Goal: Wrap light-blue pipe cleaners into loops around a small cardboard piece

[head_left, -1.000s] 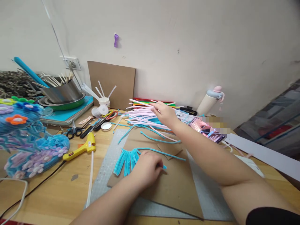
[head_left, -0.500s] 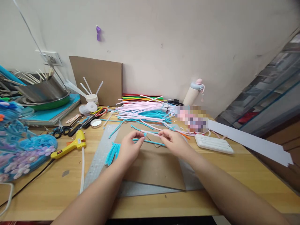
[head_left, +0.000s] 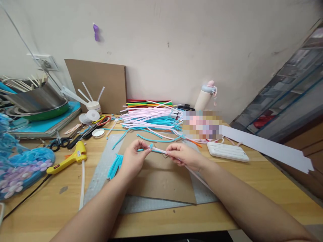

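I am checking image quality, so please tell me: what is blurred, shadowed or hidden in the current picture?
Head view, centre: left hand and right hand fairly clear, soft shadow on the flat cardboard; head view, right side: shelves look blurred, and a pixelated patch hides what lies behind it.

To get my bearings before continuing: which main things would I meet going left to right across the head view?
Yellow glue gun, round white lid, blue looped strands, left hand, right hand, white rectangular device.
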`<state>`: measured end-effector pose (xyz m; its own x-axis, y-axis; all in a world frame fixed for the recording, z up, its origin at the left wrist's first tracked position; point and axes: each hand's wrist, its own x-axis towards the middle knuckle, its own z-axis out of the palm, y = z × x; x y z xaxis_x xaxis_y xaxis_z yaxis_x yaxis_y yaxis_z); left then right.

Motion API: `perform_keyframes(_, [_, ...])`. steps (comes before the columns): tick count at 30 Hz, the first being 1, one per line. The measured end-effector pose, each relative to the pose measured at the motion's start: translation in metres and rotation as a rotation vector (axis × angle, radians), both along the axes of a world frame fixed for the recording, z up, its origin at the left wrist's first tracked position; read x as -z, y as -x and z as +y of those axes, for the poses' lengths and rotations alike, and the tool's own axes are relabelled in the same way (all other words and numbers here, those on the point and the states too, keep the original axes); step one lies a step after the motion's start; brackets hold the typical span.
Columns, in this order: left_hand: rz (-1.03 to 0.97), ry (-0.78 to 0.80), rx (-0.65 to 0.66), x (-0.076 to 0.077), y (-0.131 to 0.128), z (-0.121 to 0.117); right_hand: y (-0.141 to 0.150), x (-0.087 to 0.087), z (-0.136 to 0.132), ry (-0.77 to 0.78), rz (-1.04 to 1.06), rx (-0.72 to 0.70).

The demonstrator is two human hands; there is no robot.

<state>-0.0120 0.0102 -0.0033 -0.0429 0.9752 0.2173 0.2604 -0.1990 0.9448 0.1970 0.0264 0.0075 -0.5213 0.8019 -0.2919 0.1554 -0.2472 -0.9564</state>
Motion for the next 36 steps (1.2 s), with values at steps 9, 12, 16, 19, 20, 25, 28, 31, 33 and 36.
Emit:
perform_keyframes(9, [0.169,0.035,0.109,-0.007,-0.002,-0.006,0.009,0.008,-0.001,-0.135,-0.092,-0.053])
perform_keyframes(12, [0.22,0.046,0.212,-0.011,-0.003,-0.009,0.017,0.003,-0.006,-0.247,-0.106,-0.04])
perform_keyframes(16, [0.248,0.046,0.256,-0.012,-0.004,-0.01,0.022,0.0,-0.009,-0.37,-0.149,-0.008])
perform_keyframes(19, [0.254,0.032,0.23,-0.011,-0.004,-0.009,0.02,0.006,-0.005,-0.31,-0.105,0.007])
perform_keyframes(20, [0.261,0.025,0.228,-0.01,-0.004,-0.008,0.019,0.008,-0.004,-0.299,-0.082,0.012])
perform_keyframes(25, [0.301,-0.012,0.24,-0.011,-0.004,-0.008,0.018,0.007,-0.002,-0.307,-0.088,-0.031])
perform_keyframes(28, [0.301,-0.006,0.241,-0.013,-0.004,-0.009,0.02,0.002,-0.003,-0.378,-0.076,-0.04])
perform_keyframes(31, [0.307,-0.003,0.239,-0.014,-0.004,-0.009,0.02,0.004,-0.004,-0.351,-0.046,-0.027])
perform_keyframes(33, [0.303,-0.008,0.239,-0.014,-0.004,-0.009,0.019,0.006,-0.003,-0.28,-0.017,-0.008])
perform_keyframes(36, [0.298,-0.012,0.253,-0.014,-0.004,-0.008,0.018,0.008,-0.004,-0.204,0.049,-0.005])
